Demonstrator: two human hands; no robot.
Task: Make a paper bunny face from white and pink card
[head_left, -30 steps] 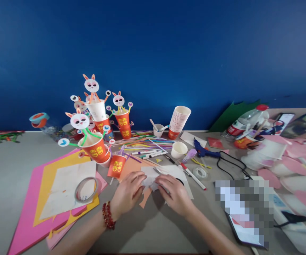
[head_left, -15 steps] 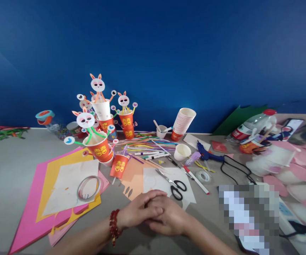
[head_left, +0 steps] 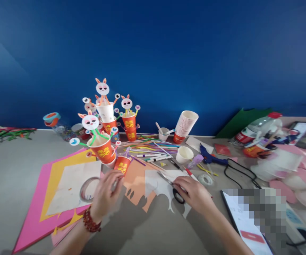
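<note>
My left hand [head_left: 105,193], with a red bead bracelet at the wrist, reaches forward with its fingers apart. The fingertips are just short of a small red paper cup [head_left: 122,164] and lie beside a ring of clear tape [head_left: 85,189]. My right hand [head_left: 193,192] rests on the black-handled scissors [head_left: 172,186], fingers curled over the handles. The scissors lie on a cut white sheet [head_left: 155,182], which sits next to an orange sheet [head_left: 135,184] with shapes cut out of it.
Red cups with paper bunny faces [head_left: 102,141] stand behind. Markers and coloured sticks [head_left: 150,148], a stack of paper cups [head_left: 185,124], a white cup [head_left: 184,154], a blue glue gun [head_left: 208,157], a tape roll [head_left: 205,180], a bottle [head_left: 259,127]. Pink and yellow sheets [head_left: 49,177] at left, a tablet [head_left: 248,226] at right.
My hands were clasped together near the table's front. They have parted: the left went toward the red cup and tape ring, the right onto the scissors.
</note>
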